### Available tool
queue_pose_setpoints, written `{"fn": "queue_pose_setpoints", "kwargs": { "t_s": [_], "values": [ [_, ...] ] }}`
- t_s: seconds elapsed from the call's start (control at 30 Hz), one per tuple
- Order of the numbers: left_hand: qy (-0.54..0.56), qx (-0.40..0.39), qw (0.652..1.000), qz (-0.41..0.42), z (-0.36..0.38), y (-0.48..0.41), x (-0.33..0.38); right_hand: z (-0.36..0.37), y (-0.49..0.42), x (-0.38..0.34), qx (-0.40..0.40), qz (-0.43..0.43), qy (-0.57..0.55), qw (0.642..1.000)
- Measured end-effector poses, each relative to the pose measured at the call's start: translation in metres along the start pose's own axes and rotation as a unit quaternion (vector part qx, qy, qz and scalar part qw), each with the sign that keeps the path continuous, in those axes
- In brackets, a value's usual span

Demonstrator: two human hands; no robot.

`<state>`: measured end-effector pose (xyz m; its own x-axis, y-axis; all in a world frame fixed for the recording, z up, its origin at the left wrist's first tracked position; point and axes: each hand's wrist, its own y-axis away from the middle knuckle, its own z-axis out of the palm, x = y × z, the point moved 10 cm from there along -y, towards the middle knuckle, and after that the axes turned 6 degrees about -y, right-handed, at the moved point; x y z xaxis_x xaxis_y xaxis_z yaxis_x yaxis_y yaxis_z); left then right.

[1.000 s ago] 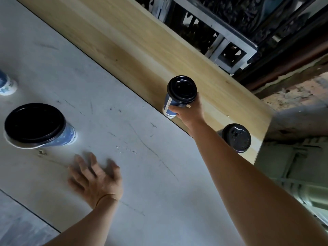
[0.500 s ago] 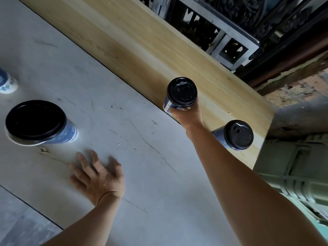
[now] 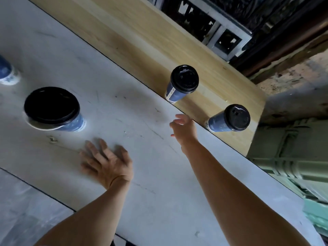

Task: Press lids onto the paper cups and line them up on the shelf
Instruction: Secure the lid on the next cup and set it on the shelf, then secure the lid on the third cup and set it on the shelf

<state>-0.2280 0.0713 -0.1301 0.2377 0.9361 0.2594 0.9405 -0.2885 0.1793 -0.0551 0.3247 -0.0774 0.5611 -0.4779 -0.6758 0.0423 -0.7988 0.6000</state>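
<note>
Standing on the wooden shelf were two lidded paper cups: the middle cup, close to the shelf's front edge, and the far-right cup, near the shelf's end. Both carried black lids and stood apart from each other. The right hand hovered over the grey worktop, just below the middle cup, with fingers loose and spread, holding nothing and not touching the cup. The left hand lay flat on the worktop, palm down, fingers spread, also empty. To its left on the worktop stood a large cup with a black lid on it. A further blue cup was cut off by the left edge of the view.
</note>
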Motion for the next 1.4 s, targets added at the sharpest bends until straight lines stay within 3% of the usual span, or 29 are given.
{"fn": "queue_pose_setpoints", "kwargs": {
  "t_s": [0.13, 0.23, 0.33, 0.4, 0.5, 0.57, 0.67, 0.8, 0.9, 1.07, 1.4],
  "values": [
    [0.026, -0.074, 0.997, 0.014, -0.009, 0.003, 0.008, 0.042, 0.045, 0.019, -0.049, 0.042, -0.022, 0.998],
    [0.014, -0.175, 0.982, 0.076, -0.011, 0.005, 0.006, 0.082, 0.086, 0.018, -0.074, 0.049, -0.032, 0.996],
    [-0.047, -0.291, 0.942, 0.161, -0.01, 0.008, -0.012, 0.116, 0.128, 0.006, -0.084, 0.047, -0.047, 0.994],
    [-0.103, -0.318, 0.911, 0.242, -0.023, -0.001, -0.025, 0.135, 0.152, -0.002, -0.083, 0.057, -0.072, 0.992],
    [-0.079, -0.374, 0.864, 0.327, -0.045, -0.03, -0.039, 0.157, 0.18, -0.018, -0.076, 0.056, -0.099, 0.991],
    [0.033, -0.446, 0.86, 0.246, -0.063, -0.059, -0.054, 0.165, 0.19, -0.032, -0.065, 0.047, -0.113, 0.99],
    [0.18, -0.509, 0.842, -0.012, -0.08, -0.1, -0.093, 0.167, 0.198, -0.055, -0.044, 0.043, -0.128, 0.99],
    [0.221, -0.451, 0.864, 0.033, -0.114, -0.151, -0.09, 0.16, 0.196, -0.082, -0.027, 0.028, -0.11, 0.993],
    [0.29, -0.404, 0.861, 0.103, -0.143, -0.169, -0.058, 0.16, 0.188, -0.112, -0.037, -0.051, -0.046, 0.997],
    [0.298, -0.355, 0.851, 0.246, -0.172, -0.166, -0.008, 0.19, 0.184, -0.154, -0.138, -0.168, 0.15, 0.964],
    [0.263, -0.309, 0.881, 0.244, -0.167, -0.165, -0.003, 0.222, 0.193, -0.181, -0.181, -0.338, 0.314, 0.869]
  ]
}}
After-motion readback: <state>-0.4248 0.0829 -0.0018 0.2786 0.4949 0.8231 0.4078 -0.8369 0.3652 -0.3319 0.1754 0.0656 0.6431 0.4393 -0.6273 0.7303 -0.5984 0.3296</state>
